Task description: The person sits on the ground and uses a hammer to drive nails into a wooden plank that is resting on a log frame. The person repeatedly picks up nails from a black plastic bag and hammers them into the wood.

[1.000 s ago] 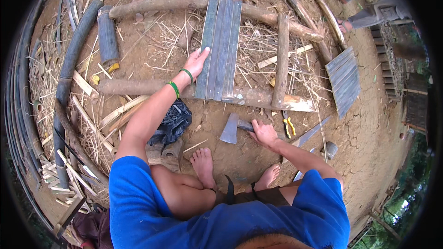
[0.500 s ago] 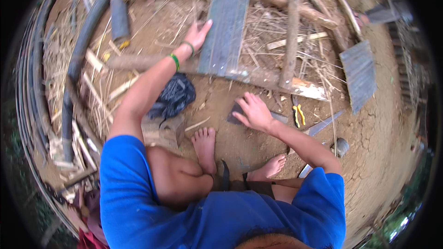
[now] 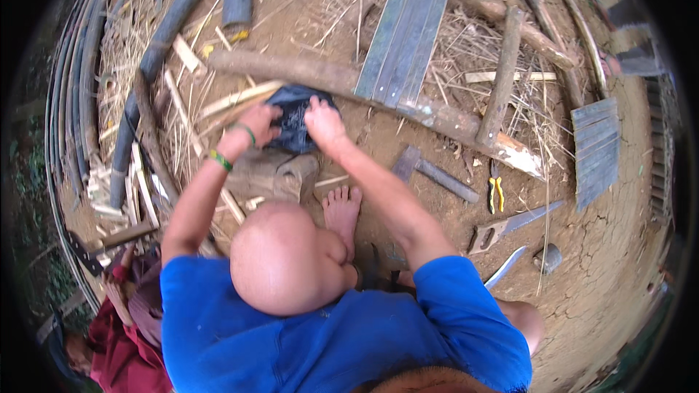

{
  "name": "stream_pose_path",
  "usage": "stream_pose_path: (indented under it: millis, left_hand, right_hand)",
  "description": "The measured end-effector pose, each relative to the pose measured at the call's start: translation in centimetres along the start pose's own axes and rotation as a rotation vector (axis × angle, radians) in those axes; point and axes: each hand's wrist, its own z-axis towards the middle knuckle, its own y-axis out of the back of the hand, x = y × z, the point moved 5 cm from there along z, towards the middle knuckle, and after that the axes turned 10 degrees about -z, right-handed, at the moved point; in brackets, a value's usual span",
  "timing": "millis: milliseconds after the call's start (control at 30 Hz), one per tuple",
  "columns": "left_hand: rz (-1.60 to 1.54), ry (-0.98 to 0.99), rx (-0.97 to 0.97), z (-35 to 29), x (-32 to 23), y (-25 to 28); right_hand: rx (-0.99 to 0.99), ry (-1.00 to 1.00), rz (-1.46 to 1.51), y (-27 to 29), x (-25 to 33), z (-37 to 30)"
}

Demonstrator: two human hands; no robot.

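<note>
My left hand (image 3: 256, 122) and my right hand (image 3: 323, 121) are both on a dark blue cloth bag (image 3: 295, 129) lying on the dirt in front of me. The left hand grips the bag's left edge and the right hand holds its upper right side. The bag sits just below a long log (image 3: 291, 71), beside a flat stone (image 3: 273, 173). I wear green bands on the left wrist. My raised knee (image 3: 284, 256) and a bare foot (image 3: 342, 207) lie below the bag.
A bundle of grey planks (image 3: 408, 25) leans across the log. A hatchet (image 3: 429, 172), yellow-handled pliers (image 3: 495, 194), a handsaw (image 3: 510, 225) and a small tin (image 3: 550, 256) lie on the right. Black pipes (image 3: 156, 58) curve along the left. A person in red (image 3: 120, 320) sits lower left.
My left hand left the grey planks and my right hand left the hatchet. Both moved to the dark bag and took hold of it. My head leaned forward.
</note>
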Motion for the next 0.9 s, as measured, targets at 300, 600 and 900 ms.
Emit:
stream_pose_path:
  millis: [300,600,900]
  left_hand:
    - [-0.376,-0.185,-0.283,1.6,-7.7,2.7]
    - [-1.384,0.049,-0.295,5.0,-12.3,1.7]
    - [-1.439,0.159,-0.616,9.0,-9.9,-1.9]
  right_hand:
    - [-0.041,0.001,0.063,7.4,-1.9,-2.1]
    - [0.043,-0.453,1.142,14.2,-9.3,-5.0]
    - [-0.071,-0.431,0.877,14.7,-11.5,-9.9]
